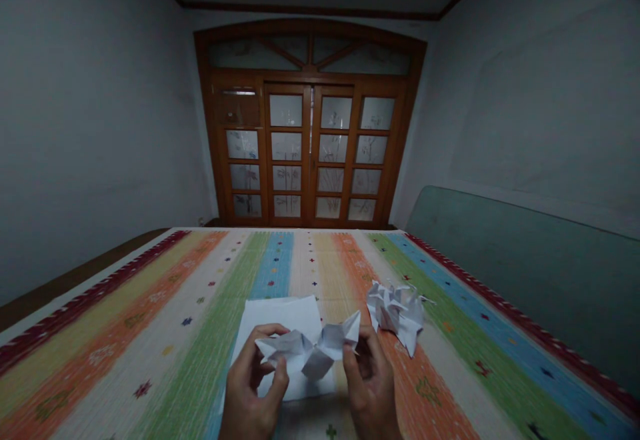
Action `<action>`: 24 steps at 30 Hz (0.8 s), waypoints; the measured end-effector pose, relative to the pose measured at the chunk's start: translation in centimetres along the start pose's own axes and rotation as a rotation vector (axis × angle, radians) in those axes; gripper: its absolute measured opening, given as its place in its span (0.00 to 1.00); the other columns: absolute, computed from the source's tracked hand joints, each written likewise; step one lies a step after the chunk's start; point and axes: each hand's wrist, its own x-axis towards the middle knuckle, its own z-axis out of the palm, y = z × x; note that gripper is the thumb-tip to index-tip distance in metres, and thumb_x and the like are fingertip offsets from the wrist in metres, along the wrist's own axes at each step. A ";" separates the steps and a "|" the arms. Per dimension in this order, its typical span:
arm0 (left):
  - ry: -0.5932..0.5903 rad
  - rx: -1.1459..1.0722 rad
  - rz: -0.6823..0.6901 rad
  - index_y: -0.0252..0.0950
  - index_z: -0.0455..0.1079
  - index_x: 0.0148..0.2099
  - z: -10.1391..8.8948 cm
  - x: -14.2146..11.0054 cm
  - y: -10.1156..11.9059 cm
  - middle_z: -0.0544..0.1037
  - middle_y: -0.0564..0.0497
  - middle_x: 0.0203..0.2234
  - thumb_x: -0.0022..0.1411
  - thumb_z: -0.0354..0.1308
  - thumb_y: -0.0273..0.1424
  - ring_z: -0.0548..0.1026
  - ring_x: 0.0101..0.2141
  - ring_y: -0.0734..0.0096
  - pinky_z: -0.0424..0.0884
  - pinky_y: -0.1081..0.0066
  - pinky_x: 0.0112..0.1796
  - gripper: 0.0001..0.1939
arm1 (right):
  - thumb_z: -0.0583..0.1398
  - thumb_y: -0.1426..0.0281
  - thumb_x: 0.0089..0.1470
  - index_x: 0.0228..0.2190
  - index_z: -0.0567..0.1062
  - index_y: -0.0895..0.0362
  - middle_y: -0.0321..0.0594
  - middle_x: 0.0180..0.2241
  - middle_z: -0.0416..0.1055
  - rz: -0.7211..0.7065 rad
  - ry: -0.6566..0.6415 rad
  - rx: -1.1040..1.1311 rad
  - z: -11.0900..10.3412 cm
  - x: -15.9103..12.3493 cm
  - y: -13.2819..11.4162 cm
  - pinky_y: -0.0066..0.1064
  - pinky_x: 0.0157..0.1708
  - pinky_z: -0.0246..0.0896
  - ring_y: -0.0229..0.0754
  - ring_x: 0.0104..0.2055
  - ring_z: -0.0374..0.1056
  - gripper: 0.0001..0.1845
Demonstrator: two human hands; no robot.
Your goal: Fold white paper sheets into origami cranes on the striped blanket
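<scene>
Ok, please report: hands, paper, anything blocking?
Left hand, right hand holding folded paper by opposite ends. White sheet beneath. Other folded paper at right, apparently not blocking.

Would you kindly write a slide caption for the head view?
Left hand and right hand hold a folded paper above a striped tablecloth.

Folded paper point(317, 359) between left hand point(254, 383) and right hand point(369, 383), above a cloth point(165, 320).
Each hand holds its own end. Flat paper point(280, 311) lies on the cloth beneath them, midway between its side edges. To the right, nearer the right edge, sits a folded-paper cluster point(397, 313). Doors point(309, 153) stand beyond the far edge; a panel point(525, 260) runs along the right.
</scene>
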 end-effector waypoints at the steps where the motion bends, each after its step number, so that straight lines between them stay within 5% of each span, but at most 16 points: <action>1: 0.003 -0.022 -0.015 0.38 0.72 0.42 0.0 0.0 -0.2 0.80 0.46 0.40 0.58 0.64 0.36 0.80 0.39 0.59 0.78 0.72 0.35 0.11 | 0.59 0.58 0.62 0.33 0.71 0.53 0.38 0.28 0.74 0.000 0.008 -0.004 0.0 0.0 0.1 0.27 0.29 0.71 0.42 0.28 0.72 0.12; 7: 0.045 -0.002 -0.130 0.40 0.69 0.43 0.0 0.5 -0.2 0.80 0.49 0.41 0.57 0.63 0.34 0.78 0.34 0.62 0.71 0.73 0.30 0.12 | 0.57 0.59 0.64 0.36 0.72 0.54 0.37 0.28 0.73 -0.019 -0.015 -0.005 -0.1 0.2 1.2 0.27 0.30 0.70 0.42 0.29 0.72 0.11; 14: -0.086 -0.053 -0.116 0.39 0.71 0.34 0.0 1.2 0.4 0.77 0.50 0.32 0.56 0.61 0.33 0.76 0.37 0.59 0.70 0.72 0.34 0.03 | 0.57 0.74 0.57 0.42 0.70 0.53 0.45 0.43 0.74 -0.230 -0.168 0.008 -0.3 0.4 1.7 0.36 0.48 0.70 0.48 0.48 0.73 0.11; 18: -0.164 -0.044 -0.102 0.40 0.63 0.30 -0.1 1.3 0.0 0.79 0.48 0.35 0.57 0.60 0.30 0.77 0.40 0.57 0.70 0.71 0.33 0.07 | 0.58 0.81 0.42 0.37 0.65 0.51 0.43 0.45 0.72 -0.354 -0.217 -0.056 -0.3 0.8 1.7 0.36 0.46 0.68 0.49 0.47 0.71 0.19; 24: -0.200 0.010 0.039 0.41 0.56 0.29 -0.4 1.3 -1.7 0.79 0.49 0.35 0.62 0.57 0.29 0.77 0.40 0.59 0.70 0.68 0.41 0.13 | 0.58 0.80 0.43 0.45 0.66 0.53 0.43 0.43 0.70 -0.455 -0.206 -0.208 -0.4 1.0 2.6 0.35 0.40 0.66 0.49 0.44 0.70 0.25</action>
